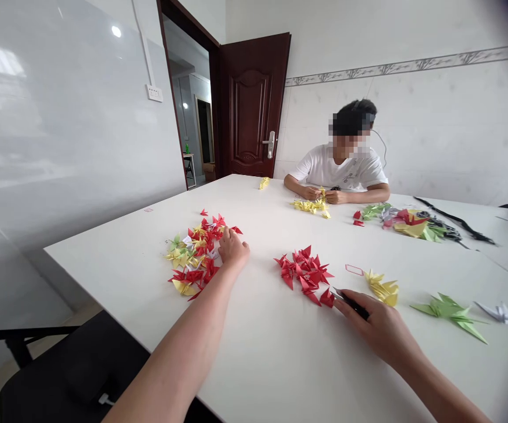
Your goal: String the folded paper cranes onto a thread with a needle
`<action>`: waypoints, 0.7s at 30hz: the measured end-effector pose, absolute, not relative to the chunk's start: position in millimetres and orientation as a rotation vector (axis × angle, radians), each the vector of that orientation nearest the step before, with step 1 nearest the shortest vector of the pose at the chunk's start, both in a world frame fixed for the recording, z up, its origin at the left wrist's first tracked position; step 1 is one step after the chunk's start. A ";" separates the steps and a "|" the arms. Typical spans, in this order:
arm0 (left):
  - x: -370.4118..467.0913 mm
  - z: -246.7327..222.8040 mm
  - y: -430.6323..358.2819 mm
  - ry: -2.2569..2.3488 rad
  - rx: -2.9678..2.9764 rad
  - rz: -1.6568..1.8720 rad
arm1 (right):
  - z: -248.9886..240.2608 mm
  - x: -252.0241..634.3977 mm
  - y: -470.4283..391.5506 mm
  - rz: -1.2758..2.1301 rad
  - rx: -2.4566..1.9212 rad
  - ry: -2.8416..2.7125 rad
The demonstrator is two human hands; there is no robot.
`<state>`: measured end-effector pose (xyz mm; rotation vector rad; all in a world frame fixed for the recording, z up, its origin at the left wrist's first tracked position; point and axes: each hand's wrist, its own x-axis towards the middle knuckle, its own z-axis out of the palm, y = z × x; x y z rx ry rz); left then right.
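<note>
My left hand rests at the right edge of a mixed pile of folded paper cranes in red, yellow, green and white. Its fingers bend down toward the cranes, the thumb stands apart, and I see nothing held. My right hand grips slim black tweezers with a pale metal tip. That tip is close beside a red paper crane, at the lower right of an all-red pile; whether they touch is unclear. Yellow cranes, green cranes and a white crane lie farther right.
Across the white table, a person in a white shirt handles yellow folded paper above a yellow pile. More coloured cranes lie near a black strap. A black chair stands at lower left.
</note>
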<state>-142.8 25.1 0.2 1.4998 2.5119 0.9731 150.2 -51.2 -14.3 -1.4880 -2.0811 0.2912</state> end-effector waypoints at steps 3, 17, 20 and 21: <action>-137.9 3.8 24.3 2.427 1.620 1.107 | -12.4 151.3 -49.5 0.318 -1.506 -2.118; -57.7 5.7 -22.0 1.187 2.079 1.662 | -6.5 150.0 -53.0 0.384 -1.565 -1.970; -49.5 5.6 -31.0 1.104 2.166 1.602 | -5.2 148.9 -53.7 0.398 -1.544 -1.894; -48.3 6.2 -32.6 1.068 2.206 1.591 | -4.7 148.3 -54.3 0.394 -1.524 -1.882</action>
